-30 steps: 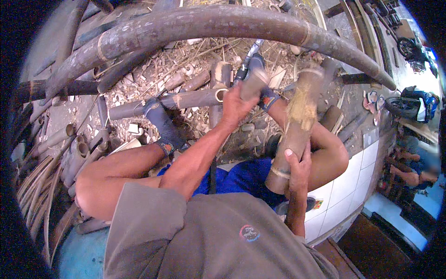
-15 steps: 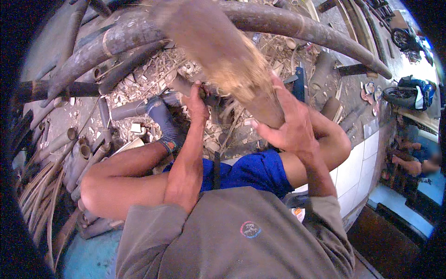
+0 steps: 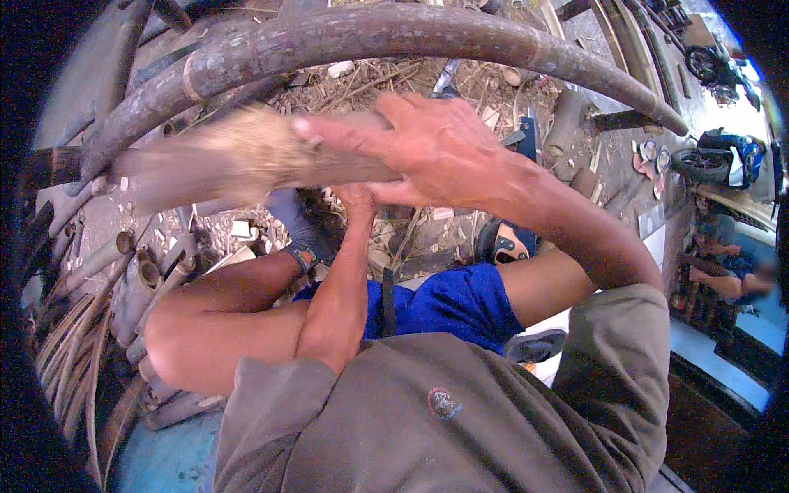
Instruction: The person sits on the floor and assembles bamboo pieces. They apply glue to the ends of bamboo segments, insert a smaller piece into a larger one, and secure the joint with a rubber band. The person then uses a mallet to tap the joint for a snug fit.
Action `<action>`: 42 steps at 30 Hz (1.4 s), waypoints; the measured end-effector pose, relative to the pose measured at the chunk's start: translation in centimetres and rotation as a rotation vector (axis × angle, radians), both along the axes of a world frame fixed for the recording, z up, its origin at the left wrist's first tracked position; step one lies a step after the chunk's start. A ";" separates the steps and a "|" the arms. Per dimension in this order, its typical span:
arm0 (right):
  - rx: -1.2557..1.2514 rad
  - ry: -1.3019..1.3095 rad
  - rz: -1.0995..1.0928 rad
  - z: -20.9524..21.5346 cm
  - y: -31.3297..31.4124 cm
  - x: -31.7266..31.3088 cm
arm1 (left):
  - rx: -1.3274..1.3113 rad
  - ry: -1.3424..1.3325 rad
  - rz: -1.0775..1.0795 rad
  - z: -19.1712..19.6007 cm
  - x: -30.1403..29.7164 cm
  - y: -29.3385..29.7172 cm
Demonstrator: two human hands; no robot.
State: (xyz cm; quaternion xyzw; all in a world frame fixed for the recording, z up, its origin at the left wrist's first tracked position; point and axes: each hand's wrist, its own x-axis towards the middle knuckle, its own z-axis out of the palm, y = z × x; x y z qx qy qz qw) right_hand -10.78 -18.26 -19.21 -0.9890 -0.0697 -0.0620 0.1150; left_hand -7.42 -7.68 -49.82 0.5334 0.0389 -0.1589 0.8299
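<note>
In my right hand is a thick wooden club, with a pale, frayed worn patch along its middle. It points to the left and its far end is smeared by motion. One finger stretches along the club while the thumb lies below the handle. Just under the club, my left hand is closed, its fingers mostly covered. What it grips is hidden behind the club and my right hand. Wood shavings and chips lie on the ground around both hands.
A long curved bamboo pole spans the far side. Cut bamboo tubes are piled at the left, beside dry split strips. A blue-handled blade lies right of my hands. Sandals and a motorbike stand farther right, near another person.
My right hand has swung the club leftward and turned it from pointing far-left to nearly level across the view. It now covers what my left hand grips. My left hand has barely moved.
</note>
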 end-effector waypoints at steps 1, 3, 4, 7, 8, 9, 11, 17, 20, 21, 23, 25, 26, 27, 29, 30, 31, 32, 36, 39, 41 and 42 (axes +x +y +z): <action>-0.080 0.166 -0.040 0.0 -0.2 0.0 | 0.107 -0.056 0.027 2.4 0.3 -0.2; -0.239 0.501 -0.128 0.5 -0.5 -0.3 | 0.289 -0.048 -0.052 0.2 0.9 -0.5; -0.193 0.416 -0.152 1.2 -1.0 -0.1 | 0.140 0.017 -0.030 0.3 1.3 -1.0; 0.023 0.248 -0.270 2.8 -1.6 -4.0 | 0.279 -0.135 -0.156 5.5 -2.0 -1.4; 0.098 0.212 -0.322 3.1 -1.6 -5.5 | 0.371 -0.267 -0.246 6.7 -3.4 -1.9; 0.176 0.181 -0.385 3.2 -1.7 -7.4 | 0.272 -0.213 -0.395 9.3 -4.9 -2.7; 0.218 -0.076 -0.438 1.6 -1.2 -11.3 | 0.248 -0.524 -0.516 10.1 -7.2 -4.7; 0.290 -0.206 -0.966 -1.9 1.5 -20.5 | 0.574 -0.975 -0.682 8.2 -8.4 -7.0; 0.102 -0.234 -1.021 -3.3 1.6 -22.0 | 0.667 -0.938 -0.737 6.1 -6.7 -7.2; 0.102 -0.229 -1.097 -4.7 2.6 -21.7 | 0.647 -0.936 -0.732 5.1 -6.3 -7.2; 0.363 -0.137 -1.286 -6.6 4.2 -21.4 | 0.597 -0.935 -0.724 4.6 -5.6 -7.2; 0.913 0.054 -1.453 -7.5 5.1 -21.2 | 0.605 -0.863 -0.714 5.0 -5.3 -6.8; 0.938 0.035 -1.410 -7.5 4.9 -21.5 | 0.617 -0.803 -0.682 5.8 -4.9 -6.3; 0.963 0.016 -1.366 -7.5 4.7 -22.0 | 0.629 -0.743 -0.649 6.5 -4.2 -6.0; 0.984 -0.033 -1.330 -7.3 5.2 -22.3 | 0.540 -0.623 -0.405 8.1 -2.2 -5.6; 0.980 -0.069 -1.328 -6.9 5.4 -22.1 | 0.495 -0.561 -0.291 8.4 -1.3 -5.2; 0.970 -0.110 -1.314 -6.4 5.4 -21.5 | 0.520 -0.482 -0.195 8.3 -0.2 -4.6; 0.911 -0.138 -1.261 -6.3 5.3 -21.1 | 0.543 -0.402 -0.101 8.2 1.0 -3.9; 0.887 -0.087 -1.107 -5.6 4.2 -19.1 | 0.129 -0.011 0.053 6.6 5.0 -1.5; 0.811 -0.089 -0.980 -6.1 2.7 -17.8 | -0.128 0.140 0.013 6.7 4.9 -1.5; 0.735 -0.102 -0.845 -6.0 1.3 -16.8 | -0.159 0.192 -0.027 6.3 4.6 -1.7; 0.714 -0.083 -0.811 -5.5 1.0 -16.0 | -0.151 0.217 -0.016 6.1 4.4 -1.7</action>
